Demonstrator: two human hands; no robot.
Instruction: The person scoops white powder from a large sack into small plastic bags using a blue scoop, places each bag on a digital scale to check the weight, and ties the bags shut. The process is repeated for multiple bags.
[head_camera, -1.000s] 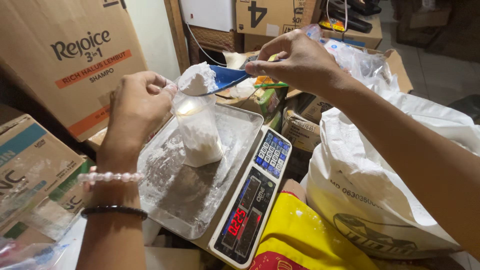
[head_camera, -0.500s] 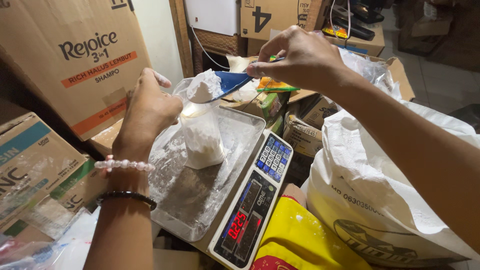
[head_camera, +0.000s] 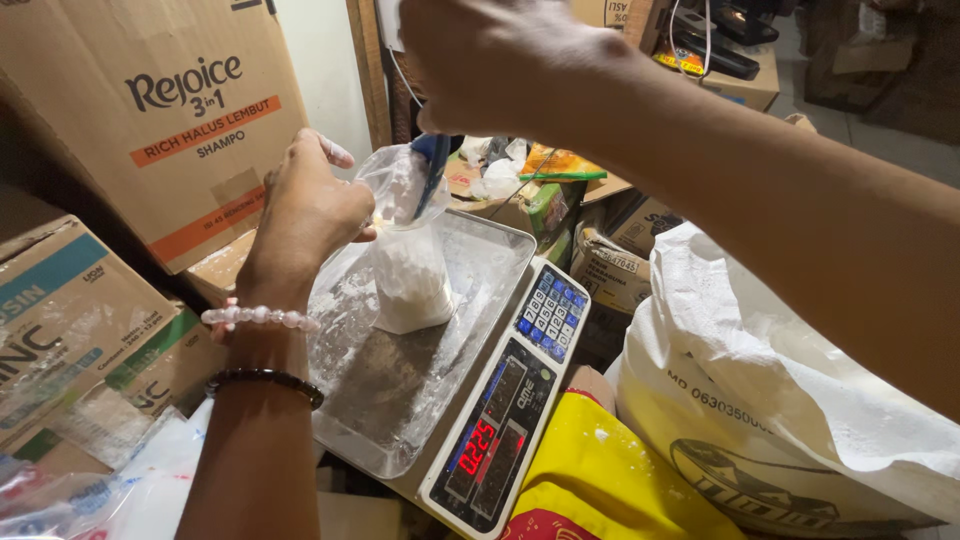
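Left hand (head_camera: 305, 215) pinched the clear bag (head_camera: 408, 262) open on the scale tray (head_camera: 400, 400) at 12 o'clock, right hand (head_camera: 500, 60) gripped the blue scoop (head_camera: 432, 175) tipped into its mouth; filling looked underway, a steady pour seemed needed.

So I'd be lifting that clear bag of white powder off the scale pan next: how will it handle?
The clear bag is probably floppy: thin film, its mouth held open by the left hand. It likely sags or tips once released, since powder fills only the lower part. The dusted scale pan suggests spills easily.
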